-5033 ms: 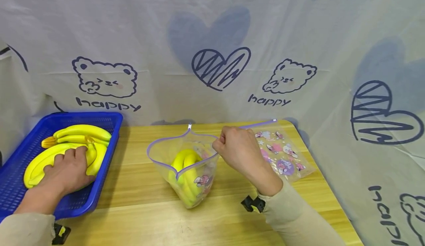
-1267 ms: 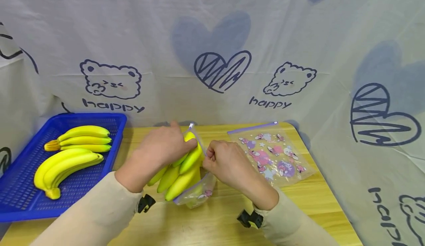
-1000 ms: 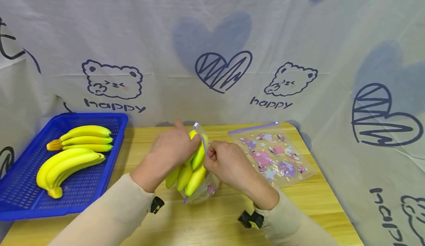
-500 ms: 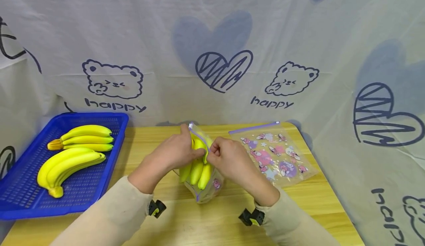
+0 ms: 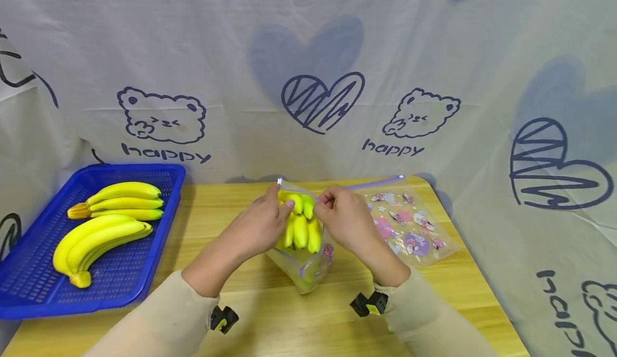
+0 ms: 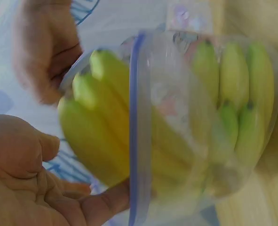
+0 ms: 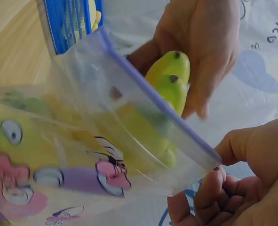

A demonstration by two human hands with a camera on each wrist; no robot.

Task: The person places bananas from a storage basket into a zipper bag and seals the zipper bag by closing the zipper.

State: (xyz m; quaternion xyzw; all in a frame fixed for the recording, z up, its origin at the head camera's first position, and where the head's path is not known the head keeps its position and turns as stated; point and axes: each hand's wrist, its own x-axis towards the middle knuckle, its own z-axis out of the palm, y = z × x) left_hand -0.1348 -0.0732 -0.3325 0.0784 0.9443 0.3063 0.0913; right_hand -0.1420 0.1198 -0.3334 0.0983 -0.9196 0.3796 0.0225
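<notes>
Between both hands stands a clear zip bag [image 5: 308,274] with a purple rim and cartoon print. One banana bunch [image 6: 223,89] lies low inside it. A second banana bunch [image 6: 94,122] is partly inside, tips sticking out of the mouth. My left hand [image 5: 260,223] is at the left side of the opening, fingers extended; in the left wrist view its thumb is apart from the bananas and one finger lies along the purple rim. My right hand [image 5: 344,215] pinches the right side of the rim between thumb and finger, plain in the right wrist view.
A blue basket [image 5: 166,228] at the left holds two more banana bunches [image 5: 101,244]. Flat on the table at the back right lies another printed zip bag [image 5: 409,223]. A patterned cloth [image 5: 231,78] hangs behind the wooden table [image 5: 289,330].
Five seconds ago my left hand was on bananas in the basket. Since then it brought a bunch over to the bag; this bunch has gone down into the mouth, and the left fingers have loosened.
</notes>
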